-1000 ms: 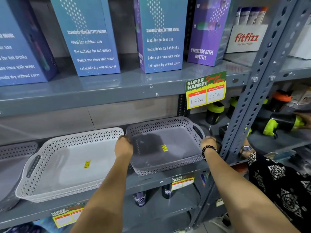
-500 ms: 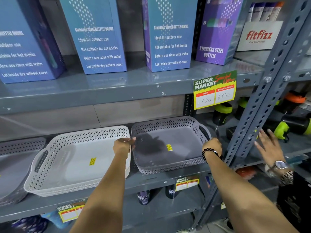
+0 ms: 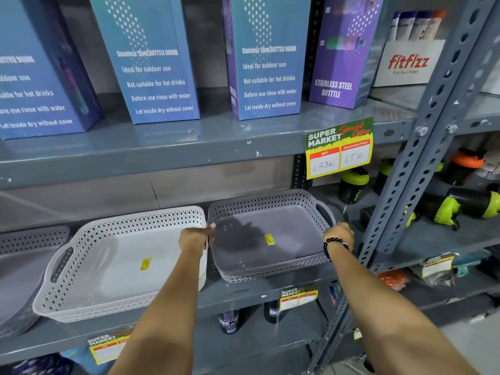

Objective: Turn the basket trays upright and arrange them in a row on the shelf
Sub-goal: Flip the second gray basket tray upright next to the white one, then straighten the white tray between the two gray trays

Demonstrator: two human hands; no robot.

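Grey plastic lattice sits under both my hands: the grey basket tray [image 3: 270,234] stands upright near the right end of the shelf [image 3: 270,292], its front wall close to the shelf's front edge. My left hand [image 3: 195,238] grips its left rim, fingers [image 3: 211,228] curled over the edge and closed on it, right where it meets the white basket tray [image 3: 121,261], which also sits upright just beside it. My right hand [image 3: 339,234] is at the tray's right handle; from here I cannot tell whether those fingers are closed on it or only resting against it. Another grey tray [image 3: 24,255] shows at the shelf's left end.

To finish this placement well, I judge I should square the grey tray so its front wall runs parallel to the shelf's front edge and lines up with the white tray's front. Pushing evenly with both hands should keep it from twisting. I'd also slip my left fingers out upward, so the two rims don't pinch them.
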